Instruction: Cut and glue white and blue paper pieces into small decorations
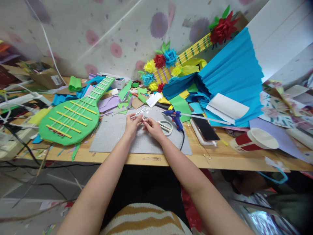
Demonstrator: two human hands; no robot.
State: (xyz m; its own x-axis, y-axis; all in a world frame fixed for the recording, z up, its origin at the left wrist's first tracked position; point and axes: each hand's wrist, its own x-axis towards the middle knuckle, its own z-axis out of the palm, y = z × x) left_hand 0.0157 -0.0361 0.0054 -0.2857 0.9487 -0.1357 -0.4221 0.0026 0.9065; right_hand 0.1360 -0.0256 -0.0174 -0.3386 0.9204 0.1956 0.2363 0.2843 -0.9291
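My left hand (132, 124) and my right hand (153, 127) meet over a grey cutting mat (114, 137), fingers pinched together on a small white strip (143, 119) held between them. Tiny white scraps (140, 112) lie on the mat just beyond my fingers. A pair of white-handled scissors (166, 126) rests right beside my right hand. A blue glue gun (174, 118) lies a little further right, its black cord running off the mat's edge.
A green paper guitar (73, 117) lies left of the mat. Behind stand a yellow guitar with paper flowers (168, 67), a blue pleated fan (232, 81), a phone (204, 129), a tipped red cup (251, 140) and paper offcuts. Cables and a cardboard box (45, 76) crowd the left.
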